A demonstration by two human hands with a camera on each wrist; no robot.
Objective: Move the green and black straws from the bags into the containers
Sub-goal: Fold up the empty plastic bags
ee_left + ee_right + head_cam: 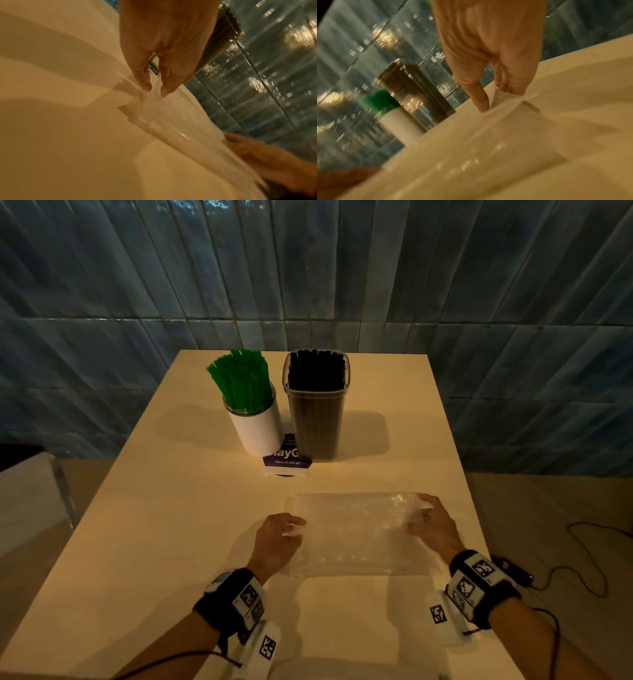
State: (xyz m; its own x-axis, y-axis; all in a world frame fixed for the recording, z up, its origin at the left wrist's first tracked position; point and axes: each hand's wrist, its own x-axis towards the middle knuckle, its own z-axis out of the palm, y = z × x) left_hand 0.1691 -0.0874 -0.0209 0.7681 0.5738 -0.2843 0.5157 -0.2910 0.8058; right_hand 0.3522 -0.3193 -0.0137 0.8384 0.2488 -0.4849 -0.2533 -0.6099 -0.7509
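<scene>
Right hand [432,526] pinches the right end of the clear bag [356,534], thumb and fingers closed on crumpled film. Left hand [278,539] has curled fingers on the left edge; cannot tell if it truly grips. Bag lies flat on table [171,525], near side, looks empty. Green straws [239,381] sit in white cup far left, black straws [317,371] in clear container beside it. Judgement: transfer looks done; lift the bag clear, keeping it low and away from the containers.

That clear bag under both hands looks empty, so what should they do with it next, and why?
Probably lift the clear bag off the table and set it aside. The green straws and black straws already stand in their containers; the left hand and right hand hold the bag's ends.
</scene>
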